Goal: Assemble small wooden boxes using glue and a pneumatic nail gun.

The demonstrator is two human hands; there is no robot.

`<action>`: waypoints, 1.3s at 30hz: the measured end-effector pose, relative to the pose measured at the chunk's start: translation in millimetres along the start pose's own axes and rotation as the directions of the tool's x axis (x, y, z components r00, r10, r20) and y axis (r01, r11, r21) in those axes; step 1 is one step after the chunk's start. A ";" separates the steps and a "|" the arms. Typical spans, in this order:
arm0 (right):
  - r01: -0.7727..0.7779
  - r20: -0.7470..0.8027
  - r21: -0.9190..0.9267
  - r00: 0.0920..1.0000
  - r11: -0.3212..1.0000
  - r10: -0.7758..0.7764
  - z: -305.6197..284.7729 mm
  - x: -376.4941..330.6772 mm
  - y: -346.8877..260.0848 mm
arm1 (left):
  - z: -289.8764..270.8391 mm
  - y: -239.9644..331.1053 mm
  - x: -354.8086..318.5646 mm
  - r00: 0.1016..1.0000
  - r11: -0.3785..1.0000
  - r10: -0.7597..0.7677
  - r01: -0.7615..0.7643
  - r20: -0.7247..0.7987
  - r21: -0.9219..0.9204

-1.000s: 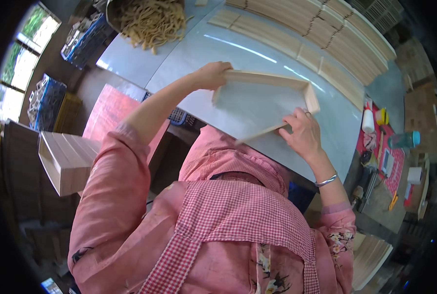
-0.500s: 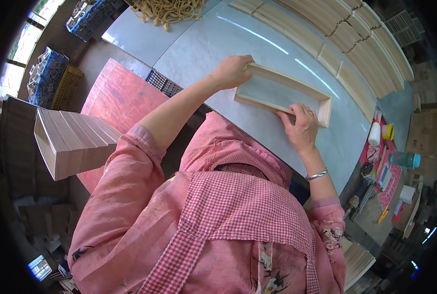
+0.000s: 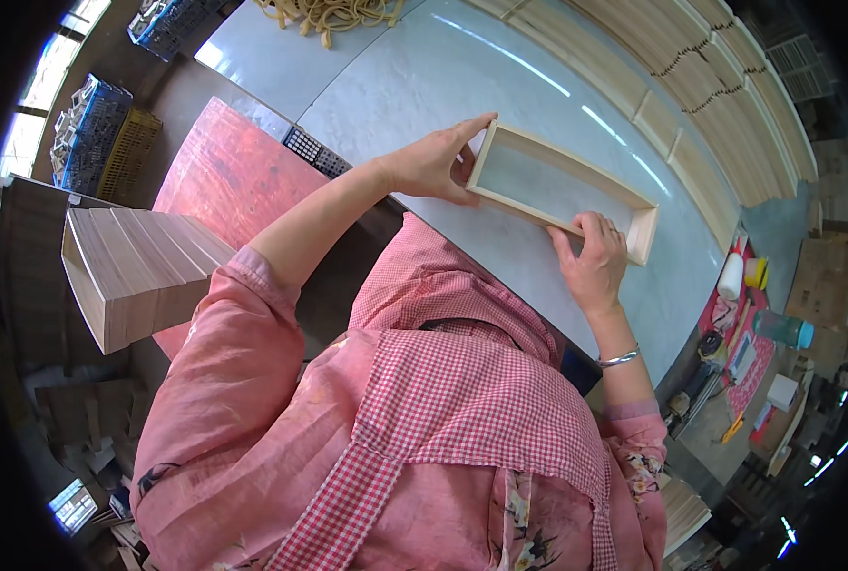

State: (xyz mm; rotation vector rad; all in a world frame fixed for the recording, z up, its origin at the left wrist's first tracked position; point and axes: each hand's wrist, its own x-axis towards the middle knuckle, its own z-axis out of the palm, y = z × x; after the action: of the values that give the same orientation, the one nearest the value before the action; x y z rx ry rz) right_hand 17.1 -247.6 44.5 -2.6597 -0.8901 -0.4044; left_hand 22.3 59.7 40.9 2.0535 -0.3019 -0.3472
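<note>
Grey table (image 3: 376, 90) shows through the bottomless frame (image 3: 576, 172), four sides apparently joined; left hand (image 3: 433, 164) spreads around one end, right hand (image 3: 595, 262) grips the near side.

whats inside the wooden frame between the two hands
Inside the wooden frame, the pale grey table top shows through. The right hand covers part of the near side, and whatever lies directly under the frame's edges is hidden.
</note>
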 end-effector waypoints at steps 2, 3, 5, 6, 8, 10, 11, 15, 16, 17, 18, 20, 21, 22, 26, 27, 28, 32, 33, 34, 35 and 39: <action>0.022 -0.011 0.027 1.000 0.999 -0.022 1.2 7.4 -6.9 | 1.4 -1.7 1.3 1.000 1.000 0.002 -0.002 -0.017 0.020; 0.043 -0.037 0.060 0.998 0.997 -0.041 3.0 15.6 -19.6 | 2.2 -2.0 1.4 0.999 0.999 0.030 -0.029 -0.030 0.015; 0.053 -0.070 0.098 0.996 0.994 -0.046 11.1 39.9 -54.9 | 2.4 -3.0 3.5 0.994 0.996 0.090 -0.090 -0.055 0.008; 0.066 -0.109 0.131 0.993 0.989 -0.052 13.6 48.1 -67.8 | 1.7 -2.2 4.6 0.990 0.992 0.124 -0.124 -0.070 0.006; 0.054 -0.116 0.129 0.992 0.990 -0.039 21.4 51.3 -77.9 | 6.4 -5.0 4.9 0.991 0.993 0.115 -0.116 -0.068 -0.011; 0.032 -0.148 0.129 0.989 0.991 -0.013 37.2 58.7 -82.6 | 10.5 -15.8 7.3 0.993 0.994 0.102 -0.104 -0.063 -0.029; 0.027 -0.167 0.131 0.986 0.991 -0.004 42.9 65.7 -83.3 | 9.9 -20.4 9.2 0.993 0.995 0.096 -0.099 -0.066 -0.035; 0.067 -0.197 0.178 0.980 0.982 -0.031 40.5 65.1 -85.1 | 22.5 -21.5 3.4 0.963 0.978 0.200 -0.206 -0.179 -0.020; 0.055 -0.161 0.205 0.987 0.977 -0.022 37.4 64.3 -85.2 | 22.6 -20.1 2.8 0.966 0.982 0.184 -0.189 -0.180 -0.010; 0.093 -0.166 0.285 0.985 0.954 -0.047 30.6 64.6 -85.8 | 22.0 -20.4 2.4 0.969 0.981 0.187 -0.193 -0.160 -0.017; 0.130 -0.169 0.365 0.983 0.922 -0.072 25.8 64.3 -84.8 | 21.2 -21.6 2.4 0.972 0.981 0.188 -0.193 -0.139 -0.026; 0.254 -0.138 0.307 0.965 0.917 -0.221 19.9 52.8 -71.5 | 21.6 -18.5 3.4 0.967 0.978 0.199 -0.207 -0.160 -0.037; 0.355 -0.090 0.255 0.935 0.899 -0.344 19.0 55.4 -65.3 | 22.7 -16.9 2.5 0.966 0.975 0.204 -0.216 -0.161 -0.057; 0.373 -0.092 0.254 0.928 0.892 -0.362 18.1 68.5 -63.3 | 23.0 -18.1 2.1 0.961 0.973 0.219 -0.229 -0.169 -0.038; 0.358 0.019 0.429 0.915 0.830 -0.404 -0.1 136.6 -69.8 | 35.9 -39.2 3.1 0.940 0.952 0.263 -0.290 -0.217 -0.102; 0.385 -0.029 0.424 0.910 0.820 -0.413 5.8 161.5 -69.1 | 35.6 -36.2 4.4 0.937 0.949 0.272 -0.299 -0.221 -0.099; 0.414 -0.075 0.423 0.902 0.806 -0.425 20.1 194.5 -70.3 | 34.0 -34.8 5.1 0.935 0.948 0.277 -0.304 -0.222 -0.094; 0.321 0.004 0.337 0.939 0.885 -0.343 104.3 297.9 -86.9 | 26.2 -26.0 3.8 0.929 0.945 0.294 -0.318 -0.223 -0.077; 0.269 0.073 0.277 0.951 0.922 -0.300 122.9 316.0 -94.3 | 26.8 -25.7 5.2 0.934 0.945 0.290 -0.314 -0.207 -0.093; 0.273 0.074 0.278 0.950 0.921 -0.304 138.2 330.1 -107.0 | 27.6 -25.9 5.0 0.940 0.946 0.282 -0.306 -0.193 -0.110; 0.191 0.147 0.170 0.965 0.967 -0.216 151.7 342.0 -119.5 | 26.9 -25.9 5.8 0.945 0.946 0.276 -0.300 -0.176 -0.126; -0.007 0.297 0.136 0.954 0.991 -0.033 176.3 356.0 -135.2 | 20.4 -23.5 4.1 0.956 0.948 0.252 -0.275 -0.147 -0.160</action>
State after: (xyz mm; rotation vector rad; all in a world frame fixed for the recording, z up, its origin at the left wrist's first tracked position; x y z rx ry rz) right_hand 235.9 110.3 37.1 -2.6294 -0.9820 0.0595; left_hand 20.3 53.0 10.2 1.8209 -0.4472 -0.0765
